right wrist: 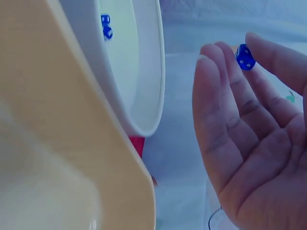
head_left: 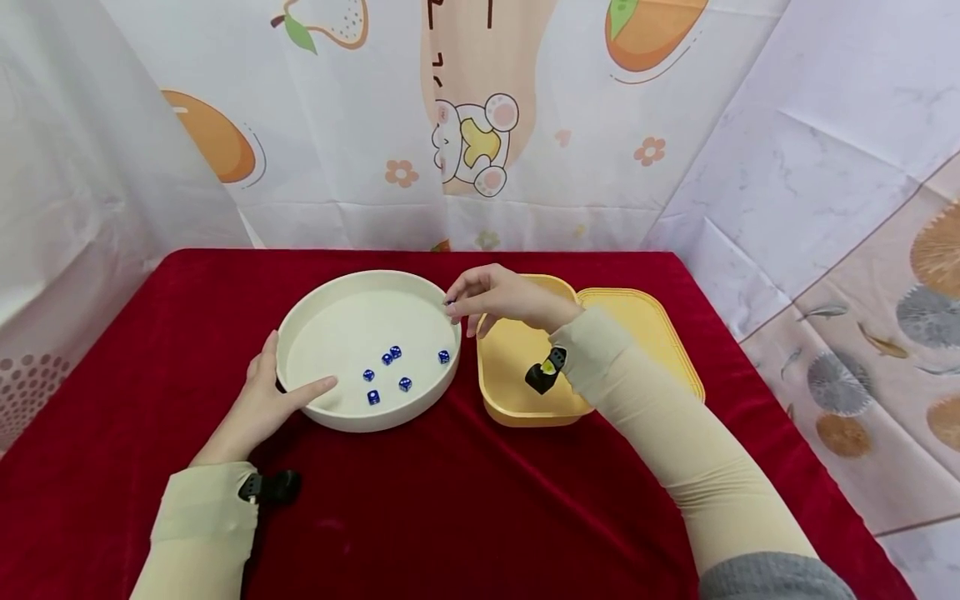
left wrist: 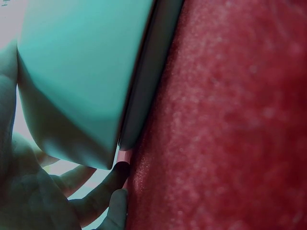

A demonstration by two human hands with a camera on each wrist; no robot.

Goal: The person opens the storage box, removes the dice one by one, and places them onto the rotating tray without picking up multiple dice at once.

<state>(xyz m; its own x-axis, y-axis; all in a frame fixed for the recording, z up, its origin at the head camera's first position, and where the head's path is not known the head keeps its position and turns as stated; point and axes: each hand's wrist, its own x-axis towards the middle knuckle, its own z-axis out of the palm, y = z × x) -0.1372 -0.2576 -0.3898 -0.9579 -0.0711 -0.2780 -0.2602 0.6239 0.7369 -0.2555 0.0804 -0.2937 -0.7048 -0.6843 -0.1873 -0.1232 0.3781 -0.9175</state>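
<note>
A round cream tray (head_left: 360,423) lies on the table with several blue dice in it, one die (head_left: 444,357) near its right wall. At its left side my left hand (head_left: 258,404) grips the tray, thumb over the rim and fingers along the outside. The left wrist view shows these fingers by the tray's lower edge. Between thumb and fingertips, my right hand (head_left: 510,298) pinches a blue die (right wrist: 245,57). This hand is raised by the tray's right rim, over the left part of a square yellow box (head_left: 517,367).
A yellow lid (head_left: 645,325) lies to the right of the box, partly behind the right forearm. Red cloth (head_left: 450,517) covers the table. A printed white curtain (head_left: 337,150) hangs behind its far edge.
</note>
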